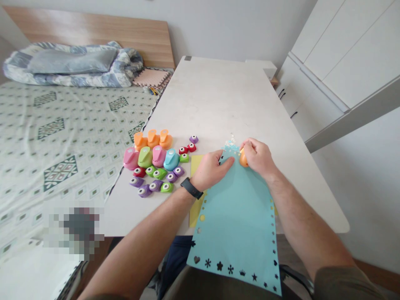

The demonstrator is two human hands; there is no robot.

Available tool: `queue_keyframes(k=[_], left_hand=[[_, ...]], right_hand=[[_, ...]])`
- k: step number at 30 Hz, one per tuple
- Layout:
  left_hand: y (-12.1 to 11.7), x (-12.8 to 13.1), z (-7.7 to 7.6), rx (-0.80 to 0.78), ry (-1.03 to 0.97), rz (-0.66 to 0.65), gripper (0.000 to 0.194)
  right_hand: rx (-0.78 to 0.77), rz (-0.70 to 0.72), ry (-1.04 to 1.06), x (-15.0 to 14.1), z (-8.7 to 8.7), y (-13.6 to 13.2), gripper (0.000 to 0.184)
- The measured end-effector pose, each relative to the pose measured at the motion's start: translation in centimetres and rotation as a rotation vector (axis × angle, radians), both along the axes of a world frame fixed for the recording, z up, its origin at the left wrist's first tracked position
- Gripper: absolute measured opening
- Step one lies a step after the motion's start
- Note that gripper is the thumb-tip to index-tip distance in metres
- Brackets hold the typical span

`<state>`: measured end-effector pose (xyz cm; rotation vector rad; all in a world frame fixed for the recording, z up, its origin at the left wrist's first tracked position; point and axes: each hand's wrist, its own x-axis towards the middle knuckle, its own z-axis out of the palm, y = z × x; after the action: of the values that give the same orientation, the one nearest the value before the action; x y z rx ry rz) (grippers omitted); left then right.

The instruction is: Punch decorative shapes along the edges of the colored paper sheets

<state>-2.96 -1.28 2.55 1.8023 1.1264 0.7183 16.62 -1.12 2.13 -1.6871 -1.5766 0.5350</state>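
A light blue paper sheet with punched shapes along its edges lies on the white table and hangs over the near edge. My left hand rests flat on the sheet's far left part, fingers stretched out, a black watch on the wrist. My right hand is closed round an orange craft punch at the sheet's far edge. Small paper bits lie just beyond that edge. A yellow sheet lies under the blue one.
A cluster of several coloured craft punches, large and small, sits on the table left of my hands. A bed with a patterned cover and folded quilt stands to the left. White cabinets are at the right.
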Motion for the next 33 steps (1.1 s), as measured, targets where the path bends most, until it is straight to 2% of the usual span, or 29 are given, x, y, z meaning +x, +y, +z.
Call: queue_keyframes(k=[5, 8, 13, 19, 27, 33], left_hand=[[0.1, -0.1, 0.0, -0.002, 0.013, 0.01, 0.035], [0.1, -0.1, 0.0, -0.002, 0.013, 0.007, 0.034], [0.2, -0.1, -0.1, -0.008, 0.007, 0.0, 0.033], [0.2, -0.2, -0.1, -0.031, 0.017, 0.021, 0.033], [0.4, -0.3, -0.3, -0.045, -0.007, 0.033, 0.033], [0.4, -0.4, 0.0, -0.036, -0.021, 0.049, 0.031]], right_hand=[[-0.034, 0.066, 0.067, 0.1, 0.2, -0.3, 0.027], [-0.029, 0.04, 0.13, 0.3, 0.1, -0.1, 0.028], [0.09, -0.113, 0.261, 1.0, -0.3, 0.7, 0.03], [0.244, -0.288, 0.317, 2.0, -0.9, 1.4, 0.03], [0.236, -0.382, 0.367, 2.9, -1.2, 2.2, 0.029], [0.14, -0.403, 0.429, 3.8, -1.7, 2.7, 0.024]])
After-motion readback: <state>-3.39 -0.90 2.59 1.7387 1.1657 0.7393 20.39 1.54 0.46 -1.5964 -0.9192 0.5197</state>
